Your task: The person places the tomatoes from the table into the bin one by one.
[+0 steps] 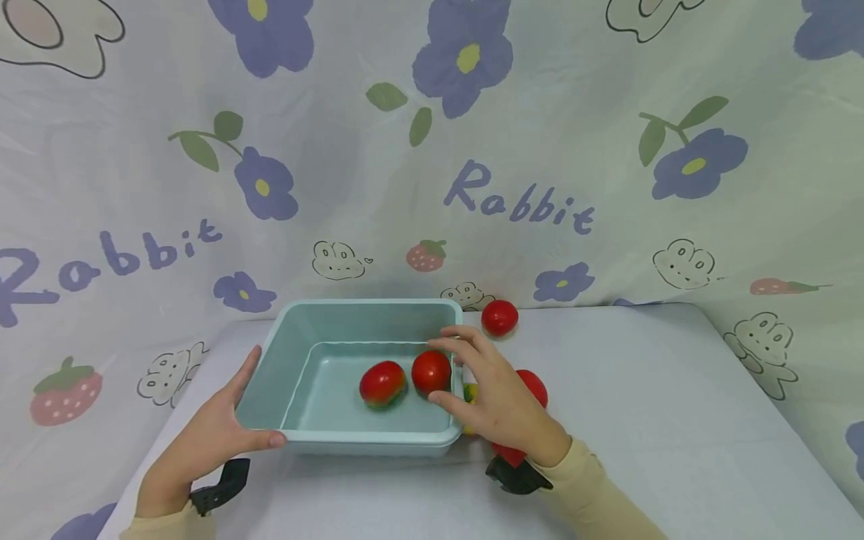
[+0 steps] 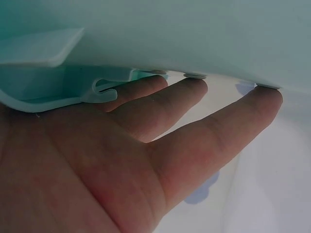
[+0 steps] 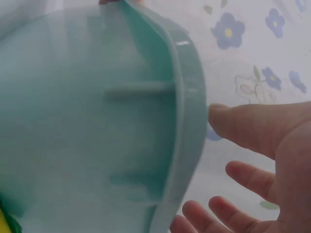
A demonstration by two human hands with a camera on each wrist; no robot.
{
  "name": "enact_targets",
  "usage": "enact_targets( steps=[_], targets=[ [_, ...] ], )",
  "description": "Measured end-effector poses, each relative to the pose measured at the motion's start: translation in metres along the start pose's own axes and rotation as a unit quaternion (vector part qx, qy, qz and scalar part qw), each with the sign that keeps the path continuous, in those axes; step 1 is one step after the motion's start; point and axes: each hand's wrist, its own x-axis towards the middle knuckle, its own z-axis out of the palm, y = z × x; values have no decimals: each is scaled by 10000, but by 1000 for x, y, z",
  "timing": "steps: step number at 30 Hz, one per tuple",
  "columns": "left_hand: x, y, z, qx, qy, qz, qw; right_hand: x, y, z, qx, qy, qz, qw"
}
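A pale blue plastic tub point(image 1: 337, 437) stands on the table. Inside it, a tomato point(image 1: 430, 373) lies by the right wall, with a red fruit with a greenish underside point(image 1: 382, 384) next to it. My left hand point(image 1: 205, 435) spans the tub's left corner, thumb along the front rim. Its fingers stretch out straight, fingertips point(image 2: 269, 94) against the outside wall in the left wrist view. My right hand point(image 1: 496, 390) reaches over the right rim, fingers spread loosely and holding nothing. Its thumb point(image 3: 228, 121) comes right up to the rim point(image 3: 190, 97).
Behind the right hand, another tomato point(image 1: 499, 319) lies on the white tabletop point(image 1: 641, 390). Close to the tub's right side are a red round item point(image 1: 533, 386) and a yellow-green one point(image 1: 470, 394), partly hidden by my right hand. A printed cloth point(image 1: 351, 172) hangs behind the table.
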Motion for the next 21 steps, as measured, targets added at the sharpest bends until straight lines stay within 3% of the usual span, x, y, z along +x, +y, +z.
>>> enact_targets(
  steps=[5, 21],
  targets=[
    [0, 0, -1, 26, -26, -39, 10000, 1, 4, -6, 94, 159, -81, 9998],
    [0, -3, 1, -63, -1, -70, 10000, -2, 27, -29, 64, 646, 264, 9975]
  ],
)
